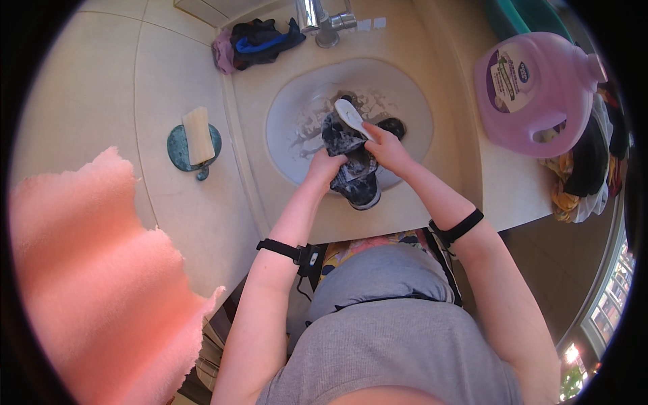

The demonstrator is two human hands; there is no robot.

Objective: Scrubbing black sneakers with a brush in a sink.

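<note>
A wet black shoe (pixel 359 188) with white suds on it is held over the near part of the white washbasin (pixel 420 152). My left hand (pixel 327 168) is closed on its left side. In my right hand (pixel 387 150) is a white scrubbing brush (pixel 349 115), its head lying against the shoe's upper; its bristles are hidden underneath. Just right of the brush, a second dark item (pixel 392 127), which looks like the end of another shoe, lies in the basin. Dark, foamy water marks the basin's bottom.
A chrome faucet (pixel 327 34) stands behind the basin, with crumpled dark cloth (pixel 266 44) to its left. On the left counter, a pale soap bar (pixel 198 135) rests on a green dish (pixel 178 148), near pink cloth (pixel 94 270). A purple jug (pixel 533 94) stands right.
</note>
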